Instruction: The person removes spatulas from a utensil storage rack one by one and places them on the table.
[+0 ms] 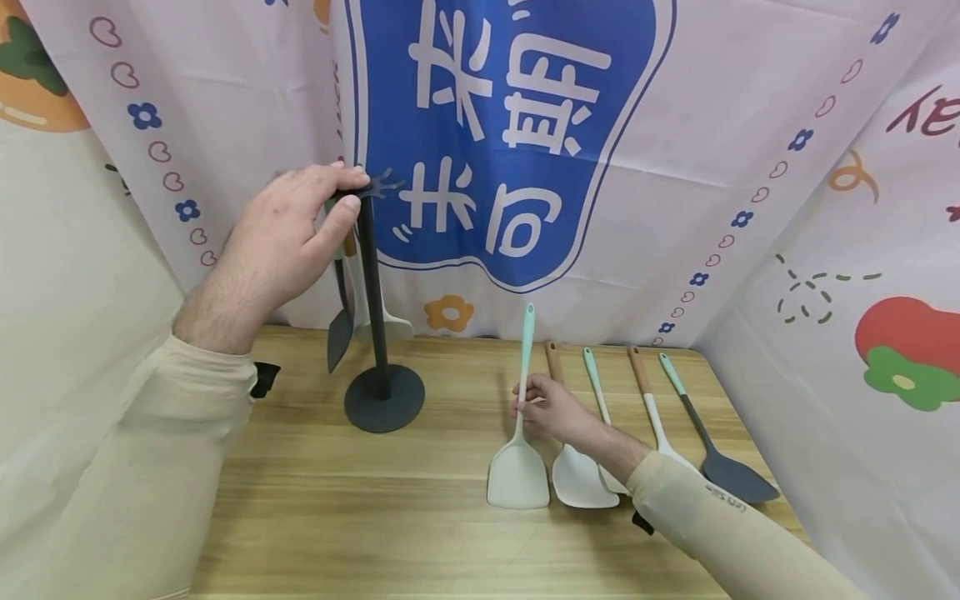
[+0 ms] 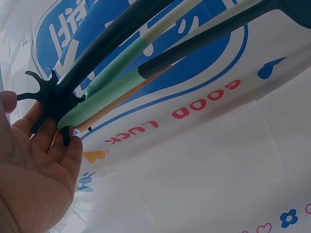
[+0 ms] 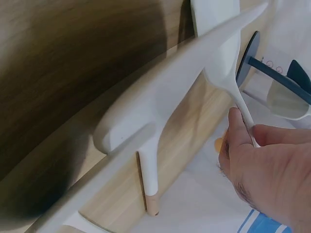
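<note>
So, R hand (image 1: 557, 408) pinches 1 spatula (image 1: 518, 477); prob. 3 utensils (image 1: 341, 337) on rack (image 1: 385, 408).

Cloth-walled booth (image 1: 645, 225) with wooden tabletop (image 1: 420, 533)

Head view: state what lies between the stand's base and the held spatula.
In the head view, only bare tabletop lies between the base and held spatula.
</note>
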The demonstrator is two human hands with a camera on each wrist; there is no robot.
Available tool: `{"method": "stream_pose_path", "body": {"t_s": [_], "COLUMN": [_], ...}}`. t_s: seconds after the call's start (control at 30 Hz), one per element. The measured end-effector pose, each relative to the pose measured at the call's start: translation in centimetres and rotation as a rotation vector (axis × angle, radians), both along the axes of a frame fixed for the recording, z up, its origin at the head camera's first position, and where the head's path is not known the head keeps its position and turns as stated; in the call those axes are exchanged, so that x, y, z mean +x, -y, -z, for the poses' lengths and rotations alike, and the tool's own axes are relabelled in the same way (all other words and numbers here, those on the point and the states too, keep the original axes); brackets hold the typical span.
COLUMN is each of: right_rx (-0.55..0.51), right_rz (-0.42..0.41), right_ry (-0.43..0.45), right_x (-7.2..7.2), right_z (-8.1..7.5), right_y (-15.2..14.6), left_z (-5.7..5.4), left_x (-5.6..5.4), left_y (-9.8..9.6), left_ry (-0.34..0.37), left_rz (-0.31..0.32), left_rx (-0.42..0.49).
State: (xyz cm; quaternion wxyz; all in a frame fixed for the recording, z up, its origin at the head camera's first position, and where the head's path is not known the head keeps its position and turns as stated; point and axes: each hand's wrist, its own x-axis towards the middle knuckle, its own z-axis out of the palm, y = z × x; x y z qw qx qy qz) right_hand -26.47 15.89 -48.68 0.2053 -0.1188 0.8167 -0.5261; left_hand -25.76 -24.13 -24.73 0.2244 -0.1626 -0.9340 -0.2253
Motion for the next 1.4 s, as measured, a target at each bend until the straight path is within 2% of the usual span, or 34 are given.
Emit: {"method": "stream_pose_path", "body": {"t_s": [0.33,0.5,0.9,1.17,1.4], "right_rx": [0.083,0.104,0.149,0.234,0.261], "right_rz": [0.033,0.054,0.057,0.044,0.030], "right_ry": [-0.012,0.017,0.091,0.106,0.130], "right_x": [-0.9,-1.2,-1.8,-2.1,-2.6], "right_z": [1.0,1.5,1.2,1.0,1.2], "right_y": [0.2,0.4,0.8,1.2,1.2], "left_z": [0.0,0.0,0.0,0.0,0.0], "left_x": [0.0,0.0,0.0,0.0,0.0], "left_y": [0.0,-0.1,-0.1,0.0,-0.1], "left_ry": [0.009,0.003,0.007,0.007,0.004], "left_rz": [-0.007,-0.005,-0.007,-0.008,-0.005], "left_rx": [0.001,-0.002,-0.003,0.000,-0.003]}}
